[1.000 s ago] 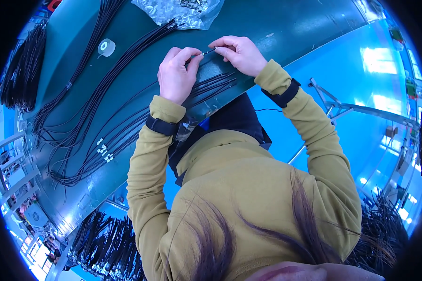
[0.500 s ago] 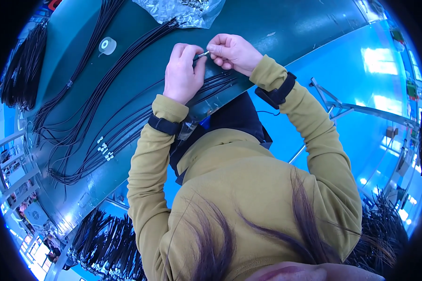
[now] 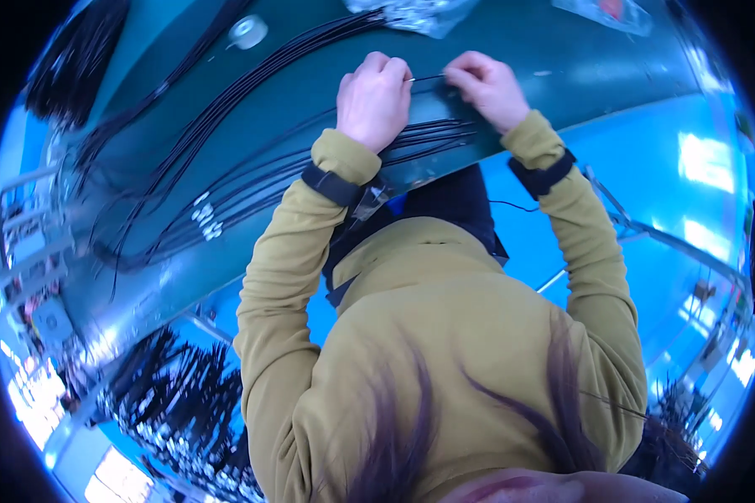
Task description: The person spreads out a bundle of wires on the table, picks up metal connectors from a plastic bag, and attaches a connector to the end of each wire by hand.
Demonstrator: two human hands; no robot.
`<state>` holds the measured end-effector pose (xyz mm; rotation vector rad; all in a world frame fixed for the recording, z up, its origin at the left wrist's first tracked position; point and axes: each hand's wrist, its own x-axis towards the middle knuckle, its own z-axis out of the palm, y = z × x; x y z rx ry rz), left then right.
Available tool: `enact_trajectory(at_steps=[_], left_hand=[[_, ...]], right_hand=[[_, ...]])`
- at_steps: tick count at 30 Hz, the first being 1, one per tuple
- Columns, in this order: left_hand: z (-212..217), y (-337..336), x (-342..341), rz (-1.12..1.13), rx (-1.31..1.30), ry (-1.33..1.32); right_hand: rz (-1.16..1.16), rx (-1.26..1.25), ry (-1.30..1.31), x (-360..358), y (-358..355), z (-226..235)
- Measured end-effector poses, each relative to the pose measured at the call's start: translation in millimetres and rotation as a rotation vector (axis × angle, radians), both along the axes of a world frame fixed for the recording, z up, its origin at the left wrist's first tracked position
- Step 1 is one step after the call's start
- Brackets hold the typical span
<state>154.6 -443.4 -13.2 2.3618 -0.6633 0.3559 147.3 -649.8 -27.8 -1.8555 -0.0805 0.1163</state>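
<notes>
My left hand (image 3: 375,102) is closed above the table, fingers bent round something; a small shiny metallic bit shows at its fingertips. Between the hands runs a thin black cable (image 3: 429,78), and my right hand (image 3: 488,90) pinches it at the right, thumb against forefinger. What lies inside the left fingers is hidden. Below both hands, several black cables (image 3: 432,134) lie side by side, their ends pointing right. Small white connectors (image 3: 205,216) sit among the cables to the left.
Longer black cable bundles (image 3: 252,92) cross the green table (image 3: 554,92). At the back are a white roll (image 3: 247,32), a clear bag of small parts (image 3: 424,12) and another clear bag (image 3: 608,12). Many dark cables (image 3: 176,394) hang beyond the near edge.
My hands have moved apart, the right one drawing away to the right, with a length of cable now showing between them. The whole view has shifted, so the table appears higher.
</notes>
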Motion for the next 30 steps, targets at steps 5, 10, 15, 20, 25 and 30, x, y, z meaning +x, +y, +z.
enact_trajectory(at_steps=[5,10,15,20,25,30], left_hand=[[7,111,-5,0.075,0.247,0.034],[11,249,-25,0.174,0.301,0.164],[15,291,-36,0.319,0.278,0.434],[14,310,-41,0.143,0.289,0.491],[30,296,-50,0.170,0.426,0.626],[18,254,-7,0.225,0.475,0.281]], right_hand=[[0.089,-0.220,-0.179,-1,-13,-8],[0.164,-0.338,-0.113,-2,-10,0],[0.219,-0.474,-0.233,-7,-9,5],[0.430,-0.562,-0.212,-21,-13,20],[0.499,-0.609,-0.286,31,-21,48],[-0.070,-0.895,-0.462,175,-19,23]])
